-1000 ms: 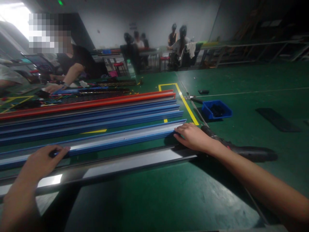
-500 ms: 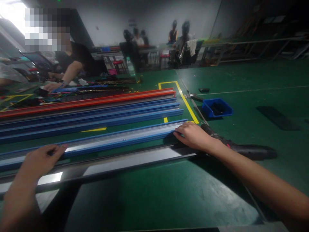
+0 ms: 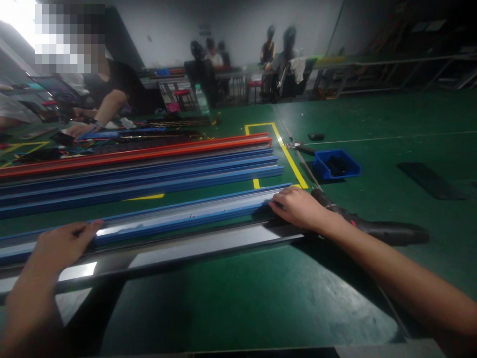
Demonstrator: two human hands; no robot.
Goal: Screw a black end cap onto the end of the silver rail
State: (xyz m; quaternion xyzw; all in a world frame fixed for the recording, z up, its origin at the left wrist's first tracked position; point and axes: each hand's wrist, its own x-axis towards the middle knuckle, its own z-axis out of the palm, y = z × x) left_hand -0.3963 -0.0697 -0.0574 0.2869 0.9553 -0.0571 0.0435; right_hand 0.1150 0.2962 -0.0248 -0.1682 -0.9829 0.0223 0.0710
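Note:
A long blue profile (image 3: 186, 218) with a pale inner face lies across the green table (image 3: 238, 298). My left hand (image 3: 67, 246) is closed on it at the left, thumb and fingers at its edge. At its right end my right hand (image 3: 298, 206) grips it with bent fingers. Nearer to me, a long black profile (image 3: 208, 244) with a shiny pale face runs alongside. The lower fingers of both hands are partly hidden.
Several blue profiles (image 3: 149, 185) and a red one (image 3: 149, 153) lie beyond. At the right are a blue bin (image 3: 337, 165), a dark tool (image 3: 387, 231) and a black flat piece (image 3: 430, 180). Across the table a person (image 3: 115, 94) handles wires.
The view has shifted slightly. Both hands keep nearly the same places on the blue profile.

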